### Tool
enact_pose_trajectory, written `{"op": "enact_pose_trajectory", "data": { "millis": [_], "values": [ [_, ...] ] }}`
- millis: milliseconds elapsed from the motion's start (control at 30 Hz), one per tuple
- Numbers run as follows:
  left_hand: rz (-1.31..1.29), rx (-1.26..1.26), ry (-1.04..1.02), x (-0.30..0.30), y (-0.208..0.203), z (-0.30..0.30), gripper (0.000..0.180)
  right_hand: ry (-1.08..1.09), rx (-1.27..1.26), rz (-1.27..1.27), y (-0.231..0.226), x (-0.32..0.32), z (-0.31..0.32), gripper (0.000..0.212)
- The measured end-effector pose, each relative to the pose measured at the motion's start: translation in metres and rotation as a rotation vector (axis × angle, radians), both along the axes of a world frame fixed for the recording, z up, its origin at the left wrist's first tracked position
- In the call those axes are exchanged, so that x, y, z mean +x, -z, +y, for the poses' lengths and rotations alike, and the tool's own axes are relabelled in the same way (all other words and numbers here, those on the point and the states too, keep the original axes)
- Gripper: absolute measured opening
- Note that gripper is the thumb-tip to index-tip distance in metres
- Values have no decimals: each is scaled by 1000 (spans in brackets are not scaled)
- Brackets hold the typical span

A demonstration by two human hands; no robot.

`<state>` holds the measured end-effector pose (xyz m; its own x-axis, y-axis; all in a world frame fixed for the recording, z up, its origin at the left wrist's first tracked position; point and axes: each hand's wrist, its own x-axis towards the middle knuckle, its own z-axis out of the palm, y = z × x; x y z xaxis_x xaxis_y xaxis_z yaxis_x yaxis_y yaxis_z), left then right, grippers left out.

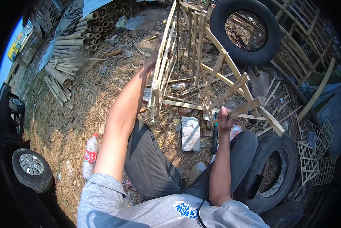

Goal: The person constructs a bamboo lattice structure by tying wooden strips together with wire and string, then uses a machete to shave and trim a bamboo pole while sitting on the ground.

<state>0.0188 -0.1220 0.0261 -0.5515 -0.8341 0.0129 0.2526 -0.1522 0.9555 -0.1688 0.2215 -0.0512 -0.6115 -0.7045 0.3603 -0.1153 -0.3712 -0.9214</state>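
In front of me stands a frame of split bamboo slats (164, 72), its strips joined at angles. Stretched out to the frame's far left side, my left hand (159, 55) is wrapped round its upright slats, partly hidden behind them. My right hand (225, 118) is closed round the near end of a short, flat bamboo slat (245, 108), above my right knee. The other end of that slat meets a long slanting strip (250, 97) on the frame's right side. On the ground between my knees lies a pale rectangular block (190, 133), close to a dark-handled tool (215, 138).
One tyre (245, 57) lies at the far right; another (254, 197) is beside my right leg, with a phone (255, 186) on it. A plastic bottle (90, 155) stands left. Bamboo poles (73, 41) are stacked far left. A vehicle wheel (32, 167) is at the left edge.
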Motion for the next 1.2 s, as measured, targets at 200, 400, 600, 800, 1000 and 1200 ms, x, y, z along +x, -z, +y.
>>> {"op": "enact_pose_trajectory", "data": {
  "millis": [200, 400, 600, 800, 1000, 1200],
  "values": [
    [-1, 23, 1, -5, 11, 7, 74, -4, 142, 48, -5, -8, 6, 40],
    [-25, -10, -28, 4, 4, 9, 76, -19, 83, 153, 0, 5, -1, 35],
    [-29, -54, -64, 10, -8, 6, 78, -16, 127, 119, 2, 3, -1, 37],
    [21, -151, -89, 22, -59, -3, 80, 85, 26, 181, -26, 9, 4, 29],
    [56, -175, -94, 34, -95, 27, 83, 340, -37, 100, -100, 48, 2, 37],
    [72, -59, -286, 66, -111, 135, 86, 571, 40, 296, -133, 81, 10, 79]
  ]
}}
